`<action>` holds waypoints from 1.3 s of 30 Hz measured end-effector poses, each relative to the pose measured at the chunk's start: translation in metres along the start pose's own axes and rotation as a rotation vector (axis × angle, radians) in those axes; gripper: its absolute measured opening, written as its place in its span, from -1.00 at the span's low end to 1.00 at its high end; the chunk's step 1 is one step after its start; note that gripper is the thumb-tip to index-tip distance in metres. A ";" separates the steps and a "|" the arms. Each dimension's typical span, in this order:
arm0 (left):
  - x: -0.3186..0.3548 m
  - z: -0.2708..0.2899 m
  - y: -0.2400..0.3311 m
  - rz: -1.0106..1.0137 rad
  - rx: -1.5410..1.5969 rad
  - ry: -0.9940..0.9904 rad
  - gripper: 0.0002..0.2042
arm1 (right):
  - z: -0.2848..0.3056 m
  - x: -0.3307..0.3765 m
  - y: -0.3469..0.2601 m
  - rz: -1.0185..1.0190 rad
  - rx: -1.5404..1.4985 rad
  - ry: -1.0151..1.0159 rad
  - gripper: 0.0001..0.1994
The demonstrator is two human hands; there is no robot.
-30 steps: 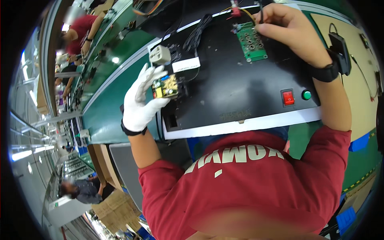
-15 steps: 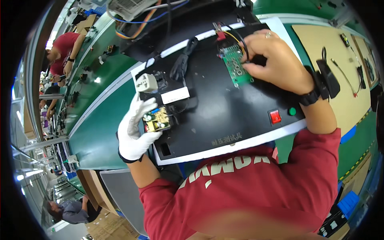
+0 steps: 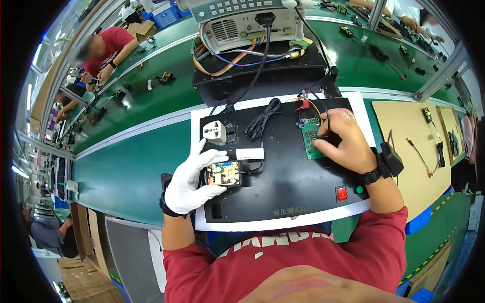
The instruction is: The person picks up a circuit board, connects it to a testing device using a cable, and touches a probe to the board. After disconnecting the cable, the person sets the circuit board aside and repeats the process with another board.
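Note:
My left hand (image 3: 189, 182), in a white glove, grips an uncased power adapter (image 3: 224, 173) by its edges, thumb below and fingers above. Yellow and blue parts show on its exposed board. The adapter's black cord (image 3: 262, 123) leads to a coiled bundle on the black test fixture (image 3: 283, 182). My bare right hand (image 3: 348, 144) is closed over the right side of a green circuit board (image 3: 309, 141), pinching a black cable (image 3: 327, 113) that arcs down into the fingers. The cable's tip is hidden. A white socket (image 3: 214, 132) stands above my gloved hand.
A red rocker switch (image 3: 342, 193) and a green button (image 3: 359, 190) sit below my right hand. Behind the fixture stands a grey instrument (image 3: 247, 25) with coloured wires. Cardboard (image 3: 399, 151) with cables lies at right. A co-worker in red (image 3: 108, 50) works at far left.
The view has swung, bringing the grey instrument further into the picture. The adapter sits more level in my left hand. My right hand remains at the green board with the cable.

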State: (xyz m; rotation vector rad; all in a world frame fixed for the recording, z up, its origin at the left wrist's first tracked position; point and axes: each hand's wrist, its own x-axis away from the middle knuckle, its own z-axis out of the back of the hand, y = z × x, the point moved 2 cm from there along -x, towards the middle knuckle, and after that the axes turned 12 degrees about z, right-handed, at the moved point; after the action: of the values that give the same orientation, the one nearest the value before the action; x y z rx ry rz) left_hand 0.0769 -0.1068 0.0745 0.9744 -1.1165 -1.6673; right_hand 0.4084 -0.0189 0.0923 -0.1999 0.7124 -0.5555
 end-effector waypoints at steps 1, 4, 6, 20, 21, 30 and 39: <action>-0.001 0.000 0.000 -0.004 -0.022 0.003 -0.34 | -0.001 0.000 0.001 0.000 -0.052 0.015 -0.76; -0.002 0.001 0.001 -0.075 -0.093 -0.009 -0.34 | 0.000 0.000 0.003 -0.009 -0.080 0.130 -0.76; -0.003 0.002 0.001 -0.086 -0.151 -0.016 -0.34 | 0.000 0.000 0.005 -0.049 -0.109 0.129 -0.78; -0.002 0.002 -0.001 -0.058 -0.129 0.001 -0.35 | -0.002 0.001 0.007 -0.120 -0.140 0.076 -0.78; -0.001 0.001 -0.001 -0.068 -0.127 -0.003 -0.35 | -0.002 0.001 0.007 -0.107 -0.138 0.078 -0.78; 0.001 -0.001 -0.003 -0.002 -0.046 0.014 -0.36 | -0.002 0.000 0.006 -0.110 -0.136 0.065 -0.80; 0.001 -0.001 -0.005 -0.021 -0.044 0.019 -0.37 | -0.002 0.000 0.003 -0.116 -0.134 0.080 -0.81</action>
State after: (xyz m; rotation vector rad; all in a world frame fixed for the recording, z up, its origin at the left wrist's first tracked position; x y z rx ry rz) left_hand 0.0764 -0.1074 0.0695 0.9750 -1.0560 -1.6897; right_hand 0.4082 -0.0167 0.0902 -0.3473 0.8203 -0.6298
